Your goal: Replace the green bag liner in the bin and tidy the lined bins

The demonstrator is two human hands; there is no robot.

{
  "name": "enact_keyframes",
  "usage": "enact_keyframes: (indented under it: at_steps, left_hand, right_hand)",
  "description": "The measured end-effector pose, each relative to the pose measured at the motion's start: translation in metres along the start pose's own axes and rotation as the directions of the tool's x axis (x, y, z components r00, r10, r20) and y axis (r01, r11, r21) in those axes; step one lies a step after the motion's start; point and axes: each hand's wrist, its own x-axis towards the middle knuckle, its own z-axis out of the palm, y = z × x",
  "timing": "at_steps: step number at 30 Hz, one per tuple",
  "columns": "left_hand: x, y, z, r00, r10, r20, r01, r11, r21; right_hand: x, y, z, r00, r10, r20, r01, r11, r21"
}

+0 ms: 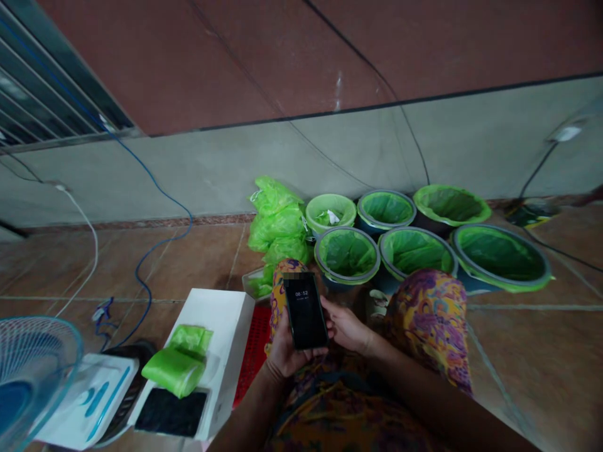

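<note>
A black smartphone [307,320] rests upright over my lap, its dark screen reading 08:52. My left hand [284,350] is closed round its lower left side and bottom. At the phone's right edge, my right hand [349,328] also grips it, with the thumb along the side and the fingers partly hidden behind. Patterned orange and purple cloth [431,314] covers my knees on both sides. Left of my hands, a white box [211,314] carries a folded roll of green plastic bags [181,361] and a dark flat tablet-like device [172,411].
Several bins lined with green bags, including a front one [347,254], stand along the wall. Filled green bags [277,213] are heaped beside them. A red crate [253,345] sits by the white box. At left are a blue mesh basket [42,329] and a blue cable [148,251].
</note>
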Motion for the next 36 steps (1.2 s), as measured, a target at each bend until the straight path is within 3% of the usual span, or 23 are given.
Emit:
enact_keyframes:
  at_steps: [29, 36]
  left_hand:
    - [0.002, -0.004, -0.002, 0.999, 0.003, 0.043, -0.001, 0.998, -0.060]
    - [0.003, -0.003, 0.001, 0.998, -0.003, 0.058, 0.007, 0.997, -0.073]
  right_hand:
    - [-0.001, -0.004, -0.003, 0.998, 0.055, -0.023, -0.055, 0.998, 0.012]
    - [0.003, 0.001, -0.015, 0.998, 0.052, 0.034, -0.053, 0.998, 0.035]
